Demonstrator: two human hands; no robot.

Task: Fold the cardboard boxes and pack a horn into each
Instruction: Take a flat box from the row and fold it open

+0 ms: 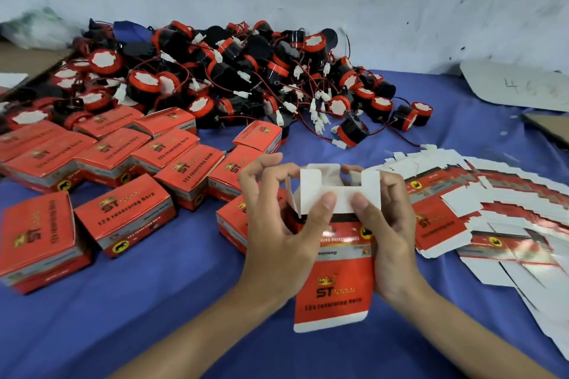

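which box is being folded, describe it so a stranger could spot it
On the blue cloth, finished boxes lie left and flat blanks fan out right. Between them, the left hand and right hand hold one half-formed box, alone in having white flaps standing open.

Box (334,274): half-folded, gripped by left hand (274,224) and right hand (391,234), thumbs pressed on white flap.
Horns (234,71): lay piled behind; count unclear.
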